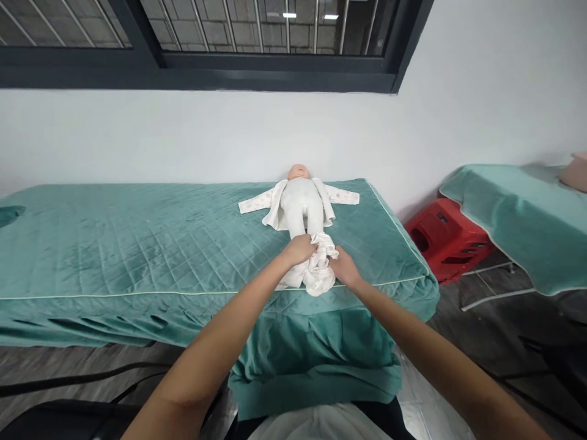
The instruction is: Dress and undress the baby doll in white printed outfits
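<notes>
A baby doll [301, 201] lies on its back on the green quilted bed [137, 244], head toward the wall. An open white jacket [275, 205] is spread beneath it with sleeves out to both sides. My left hand [299, 249] and my right hand [343, 267] are both closed on a bunched white garment [320, 269] at the doll's feet, near the bed's front edge. The doll's lower legs are hidden by the cloth and my hands.
A white wall and a dark-framed window stand behind the bed. To the right are a red plastic stool [444, 238] and a second green-covered bed [518, 214] with a pinkish object [575, 172] on it. Grey floor lies between.
</notes>
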